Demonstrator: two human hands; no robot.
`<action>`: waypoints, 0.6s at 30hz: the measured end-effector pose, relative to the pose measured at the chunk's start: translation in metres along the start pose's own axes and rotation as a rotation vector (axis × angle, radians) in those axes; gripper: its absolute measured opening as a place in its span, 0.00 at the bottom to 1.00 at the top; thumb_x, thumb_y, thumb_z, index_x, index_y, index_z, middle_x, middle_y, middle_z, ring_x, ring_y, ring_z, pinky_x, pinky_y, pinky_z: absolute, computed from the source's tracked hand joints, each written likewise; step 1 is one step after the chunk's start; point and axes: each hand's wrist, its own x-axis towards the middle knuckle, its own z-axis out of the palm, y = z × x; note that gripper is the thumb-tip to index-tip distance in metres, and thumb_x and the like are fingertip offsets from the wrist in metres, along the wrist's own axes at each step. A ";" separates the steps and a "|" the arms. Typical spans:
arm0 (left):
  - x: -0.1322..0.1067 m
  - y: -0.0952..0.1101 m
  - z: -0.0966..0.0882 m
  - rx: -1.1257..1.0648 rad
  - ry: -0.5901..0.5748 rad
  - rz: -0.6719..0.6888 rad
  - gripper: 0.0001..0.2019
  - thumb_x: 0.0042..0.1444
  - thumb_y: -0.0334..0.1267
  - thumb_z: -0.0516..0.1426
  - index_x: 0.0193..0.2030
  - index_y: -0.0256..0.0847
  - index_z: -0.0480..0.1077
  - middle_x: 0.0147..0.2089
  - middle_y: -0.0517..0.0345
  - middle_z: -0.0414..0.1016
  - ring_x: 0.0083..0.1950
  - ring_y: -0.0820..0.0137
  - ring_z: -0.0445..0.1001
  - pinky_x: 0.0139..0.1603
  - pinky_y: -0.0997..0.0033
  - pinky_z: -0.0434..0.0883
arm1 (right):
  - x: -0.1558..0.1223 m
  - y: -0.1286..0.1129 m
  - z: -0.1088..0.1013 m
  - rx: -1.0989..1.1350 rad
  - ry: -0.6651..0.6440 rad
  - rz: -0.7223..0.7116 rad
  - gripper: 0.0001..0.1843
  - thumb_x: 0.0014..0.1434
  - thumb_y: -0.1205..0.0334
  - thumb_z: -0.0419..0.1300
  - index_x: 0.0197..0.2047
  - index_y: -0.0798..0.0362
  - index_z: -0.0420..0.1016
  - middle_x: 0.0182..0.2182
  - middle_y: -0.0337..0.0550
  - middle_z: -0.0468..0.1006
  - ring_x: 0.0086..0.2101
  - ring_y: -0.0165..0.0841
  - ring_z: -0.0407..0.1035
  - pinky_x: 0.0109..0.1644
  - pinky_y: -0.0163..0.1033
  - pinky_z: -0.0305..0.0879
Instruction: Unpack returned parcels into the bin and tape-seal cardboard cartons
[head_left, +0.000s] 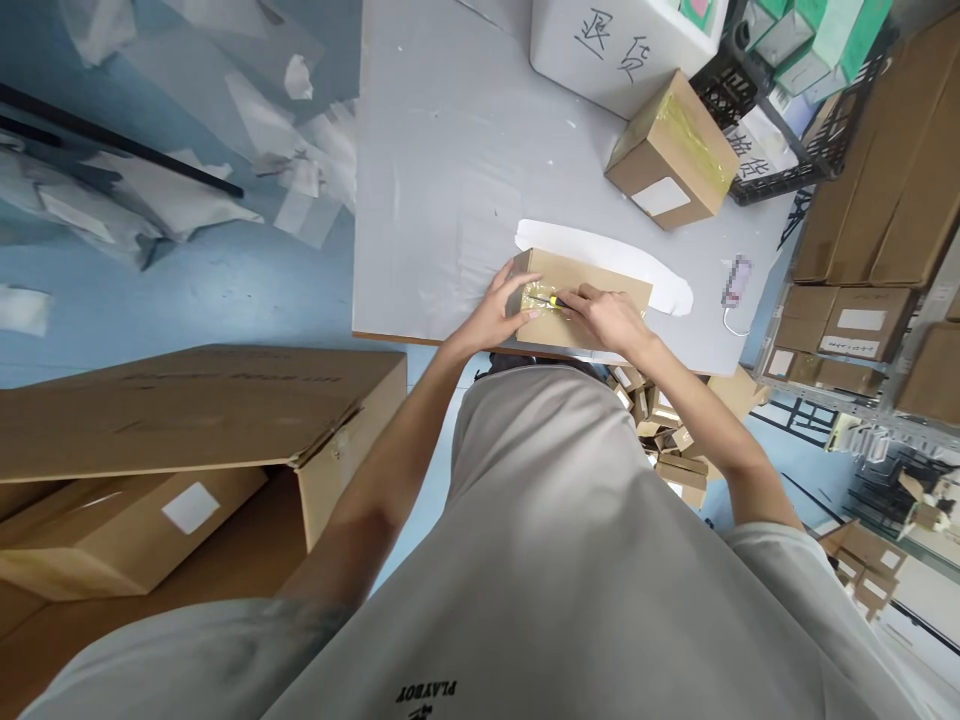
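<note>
A small cardboard box (581, 278) with clear tape lies at the near edge of the grey table (435, 180). Around its left end my left hand (495, 312) is closed, fingers on the far side and thumb on the near side of the top. My right hand (604, 318) grips a yellow-and-black box cutter (556, 301) over the taped top. The blade points left, toward my left hand; whether it is in the tape I cannot tell. Behind the box lies a strip of white paper or foam (604, 258).
A taped carton (673, 150) stands at the back right, beside a white bin (600, 50) and a black crate (810, 165). A large open carton (352, 440) is at my left. Plastic bags (142, 190) litter the floor; cartons (862, 320) fill shelves at right.
</note>
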 end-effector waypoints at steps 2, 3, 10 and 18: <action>0.000 0.001 -0.001 0.009 -0.003 -0.010 0.49 0.64 0.79 0.60 0.82 0.47 0.67 0.91 0.41 0.48 0.93 0.41 0.37 0.90 0.35 0.48 | 0.000 -0.003 -0.007 -0.026 -0.021 -0.014 0.28 0.87 0.54 0.44 0.82 0.44 0.66 0.61 0.56 0.82 0.50 0.47 0.83 0.47 0.44 0.67; 0.001 0.001 -0.001 0.021 -0.003 -0.016 0.49 0.65 0.78 0.61 0.82 0.47 0.67 0.92 0.40 0.47 0.93 0.41 0.37 0.90 0.35 0.49 | 0.000 -0.005 -0.012 -0.042 -0.033 -0.022 0.28 0.86 0.58 0.45 0.82 0.46 0.66 0.61 0.57 0.82 0.50 0.47 0.83 0.48 0.44 0.68; -0.001 0.007 -0.005 0.101 -0.004 -0.035 0.49 0.66 0.79 0.59 0.82 0.48 0.67 0.90 0.38 0.51 0.93 0.42 0.38 0.89 0.33 0.50 | -0.003 -0.024 -0.040 -0.093 -0.072 -0.051 0.30 0.79 0.75 0.43 0.77 0.59 0.69 0.61 0.68 0.81 0.54 0.48 0.84 0.50 0.46 0.71; -0.008 0.015 -0.009 0.171 0.007 -0.094 0.53 0.62 0.83 0.58 0.82 0.48 0.67 0.90 0.35 0.51 0.93 0.40 0.39 0.88 0.32 0.53 | -0.017 -0.001 -0.020 -0.068 -0.065 -0.042 0.27 0.79 0.77 0.44 0.70 0.64 0.76 0.60 0.71 0.82 0.57 0.49 0.83 0.51 0.45 0.72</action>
